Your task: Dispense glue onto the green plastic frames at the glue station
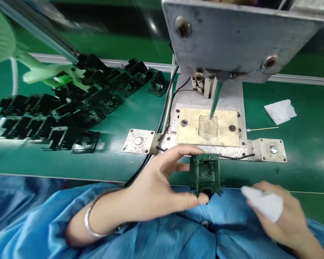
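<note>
My left hand (164, 183) grips a dark, box-shaped plastic part (205, 174) between thumb and fingers, just above the front edge of the green bench. To its right, my right hand (280, 212) is closed on a white piece of paper or cloth (264, 203), slightly blurred. Beyond the held part stands a metal press (240, 39) with a thin rod (217, 99) pointing down at a cream-coloured fixture plate (183, 135). That plate has a shallow square recess in its middle.
Several dark plastic parts (78, 111) crowd the bench's left side, beneath a light green fan (40, 68). Button boxes flank the fixture at left (138, 141) and right (272, 149). A cotton swab (263, 128) and crumpled white paper (280, 111) lie right. Black cables (166, 104) run beside the press.
</note>
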`<state>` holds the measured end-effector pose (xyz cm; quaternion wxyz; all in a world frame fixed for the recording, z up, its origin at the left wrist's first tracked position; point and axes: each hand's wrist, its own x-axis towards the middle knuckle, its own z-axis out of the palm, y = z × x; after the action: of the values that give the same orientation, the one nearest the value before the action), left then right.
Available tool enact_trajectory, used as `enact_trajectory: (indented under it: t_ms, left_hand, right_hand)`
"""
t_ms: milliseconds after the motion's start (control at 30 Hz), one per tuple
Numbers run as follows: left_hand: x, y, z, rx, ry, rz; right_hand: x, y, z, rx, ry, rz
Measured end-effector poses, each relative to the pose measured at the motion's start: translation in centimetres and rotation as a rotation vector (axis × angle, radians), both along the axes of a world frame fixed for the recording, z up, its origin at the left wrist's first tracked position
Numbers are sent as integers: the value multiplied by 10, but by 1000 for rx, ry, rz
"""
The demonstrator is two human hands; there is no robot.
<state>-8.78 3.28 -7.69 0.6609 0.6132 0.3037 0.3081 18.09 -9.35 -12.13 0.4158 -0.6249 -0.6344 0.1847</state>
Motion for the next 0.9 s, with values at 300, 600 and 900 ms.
enact_trajectory:
  t_ms: [300, 600, 900]
  left_hand:
    - [1, -15, 8, 473, -54, -98]
    - [4, -8, 9, 621, -84, -112]
    - [-21, 13, 1, 549, 76, 3]
  right_hand:
    - [-50, 28, 23, 252, -245, 541]
    - [-45, 33, 19, 243, -170, 568]
    - [-15, 31, -11, 373, -164, 124]
